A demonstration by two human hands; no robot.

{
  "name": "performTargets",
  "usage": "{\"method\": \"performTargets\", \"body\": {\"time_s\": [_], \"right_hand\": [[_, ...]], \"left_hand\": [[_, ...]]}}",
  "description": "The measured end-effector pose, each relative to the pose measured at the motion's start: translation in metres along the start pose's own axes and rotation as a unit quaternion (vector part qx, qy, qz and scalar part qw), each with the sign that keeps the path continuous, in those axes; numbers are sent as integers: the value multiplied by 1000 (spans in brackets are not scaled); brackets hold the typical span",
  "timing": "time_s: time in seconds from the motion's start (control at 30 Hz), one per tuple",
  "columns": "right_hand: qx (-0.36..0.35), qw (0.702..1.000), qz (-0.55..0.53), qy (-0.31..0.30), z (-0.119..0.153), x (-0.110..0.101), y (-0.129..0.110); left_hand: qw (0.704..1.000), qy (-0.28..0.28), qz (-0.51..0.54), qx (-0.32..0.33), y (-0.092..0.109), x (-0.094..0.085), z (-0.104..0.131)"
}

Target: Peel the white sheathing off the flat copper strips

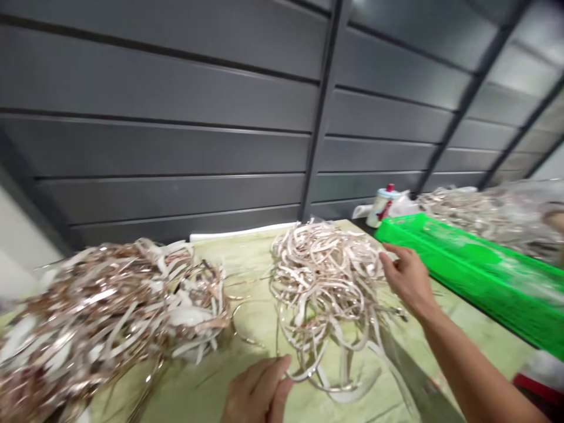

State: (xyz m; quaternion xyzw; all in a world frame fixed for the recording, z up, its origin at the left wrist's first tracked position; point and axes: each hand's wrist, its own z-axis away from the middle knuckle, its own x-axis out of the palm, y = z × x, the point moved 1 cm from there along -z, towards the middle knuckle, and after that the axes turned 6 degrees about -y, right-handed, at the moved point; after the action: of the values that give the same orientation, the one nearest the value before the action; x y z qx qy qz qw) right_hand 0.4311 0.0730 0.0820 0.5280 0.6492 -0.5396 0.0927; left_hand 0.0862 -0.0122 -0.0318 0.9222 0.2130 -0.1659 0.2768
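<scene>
A tangled heap of thin shiny white and pinkish strips (324, 276) lies in the middle of the table. My left hand (259, 390) is at its near side, thumb and fingers closed on the end of a looped strip (304, 375). At the heap's right edge is my right hand (409, 279), its thumb and index fingertips close together against the strips; what lies between them is too small to make out. Several loose loops trail from the heap toward me.
A bigger pile of flat rose-gold and white strips (118, 311) covers the left side. On the right stand a bright green plastic crate (467, 276) and a cup with a red top (382, 205). More strips (476, 214) lie behind the crate. A grey panelled wall (189, 100) rises behind.
</scene>
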Motion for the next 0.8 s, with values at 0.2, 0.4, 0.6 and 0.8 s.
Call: {"method": "performTargets", "body": {"time_s": [0.2, 0.4, 0.6, 0.8], "right_hand": [[-271, 937, -42, -217, 68, 41, -95], [-348, 838, 173, -383, 109, 121, -159], [-338, 815, 269, -386, 110, 172, -172], [-352, 825, 286, -338, 101, 142, -172]], "left_hand": [[995, -81, 25, 54, 13, -16, -12], [996, -48, 28, 76, 11, -26, -20], [997, -31, 36, 61, 11, -31, -24], [983, 73, 144, -86, 0, -34, -14]]}}
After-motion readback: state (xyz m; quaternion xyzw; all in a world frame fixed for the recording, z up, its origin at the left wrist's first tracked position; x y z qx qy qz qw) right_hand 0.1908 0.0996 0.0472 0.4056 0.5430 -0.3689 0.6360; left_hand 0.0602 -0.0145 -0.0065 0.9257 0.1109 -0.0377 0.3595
